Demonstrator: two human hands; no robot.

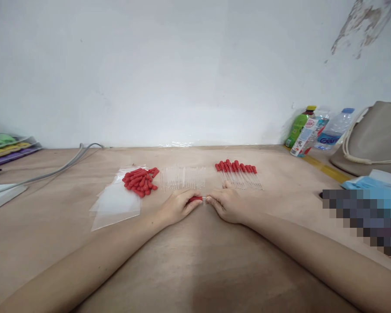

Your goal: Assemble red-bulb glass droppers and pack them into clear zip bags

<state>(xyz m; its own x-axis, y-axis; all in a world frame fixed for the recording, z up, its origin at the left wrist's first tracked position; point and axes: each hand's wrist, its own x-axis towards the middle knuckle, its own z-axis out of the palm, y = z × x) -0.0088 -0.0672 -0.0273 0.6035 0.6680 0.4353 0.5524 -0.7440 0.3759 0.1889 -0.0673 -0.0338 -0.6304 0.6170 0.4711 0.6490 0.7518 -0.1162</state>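
Note:
My left hand (pixel 180 206) is closed around a red rubber dropper bulb (pixel 196 198). The fingers of my right hand (pixel 227 203) pinch a thin clear glass tube (pixel 204 198), whose left end meets the bulb's mouth; how deep it sits inside I cannot tell. Beyond my left hand lies a heap of red bulbs (pixel 140 181), partly on clear plastic bags (pixel 117 204). A row of bare glass tubes (pixel 184 177) lies in the middle. Past my right hand is a row of droppers (pixel 237 169), tubes with red bulbs on their far ends.
At the back right stand a green bottle (pixel 298 128), a carton (pixel 306 138) and a clear bottle (pixel 334 130) beside a beige bag (pixel 374 139). Blue packaging (pixel 371 189) lies at right. A grey cable (pixel 65 166) and a tray of coloured items (pixel 11 148) are at left.

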